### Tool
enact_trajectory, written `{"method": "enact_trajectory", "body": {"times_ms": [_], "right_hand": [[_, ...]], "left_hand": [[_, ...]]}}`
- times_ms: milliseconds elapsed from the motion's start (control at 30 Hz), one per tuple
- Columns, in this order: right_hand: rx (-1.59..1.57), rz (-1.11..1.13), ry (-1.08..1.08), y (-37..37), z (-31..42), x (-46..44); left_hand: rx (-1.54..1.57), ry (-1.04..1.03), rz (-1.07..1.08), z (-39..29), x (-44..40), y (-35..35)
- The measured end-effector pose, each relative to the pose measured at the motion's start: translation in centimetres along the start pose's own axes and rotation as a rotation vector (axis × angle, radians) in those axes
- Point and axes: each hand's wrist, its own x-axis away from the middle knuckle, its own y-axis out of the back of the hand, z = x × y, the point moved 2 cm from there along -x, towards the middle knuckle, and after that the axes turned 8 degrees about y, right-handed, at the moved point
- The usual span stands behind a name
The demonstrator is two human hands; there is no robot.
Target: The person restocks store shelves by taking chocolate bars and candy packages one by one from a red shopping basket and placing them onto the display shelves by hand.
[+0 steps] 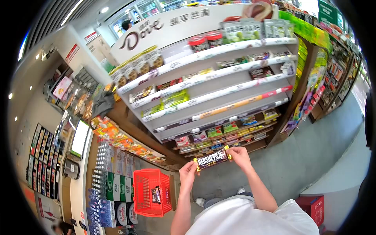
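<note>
Grey floor (pixel 301 154); one red basket (pixel 142 187); left fingers (pixel 190 167), right fingers (pixel 235 152) pinching one Hershey's bar (pixel 212 159), two ends.

Ceiling lamp (pixel 104 9), glowing at upper left; white Dove sign (pixel 166 33), stretching across the back; two red-lidded jars (pixel 214 38), standing before it; orange snack packets (pixel 124 141), filling a side ledge; bottles (pixel 95 207), standing in rows at lower left; red box (pixel 314 208), sitting at lower right.
</note>
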Motion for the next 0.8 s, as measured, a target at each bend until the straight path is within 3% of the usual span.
{"method": "enact_trajectory", "body": {"times_ms": [200, 400, 800], "right_hand": [[-0.185, -0.07, 0.008, 6.8, 1.4, 1.1], [-0.394, -0.015, -0.002, 9.2, 2.8, 2.5], [-0.302, -0.149, 0.103, 9.1, 4.5, 3.4]], "left_hand": [[-0.033, -0.03, 0.087, -1.4, 0.7, -7.2], [0.051, 0.047, 0.137, -1.4, 0.6, -9.8], [0.131, 0.037, 0.356, -2.2, 0.5, -10.6]]}}
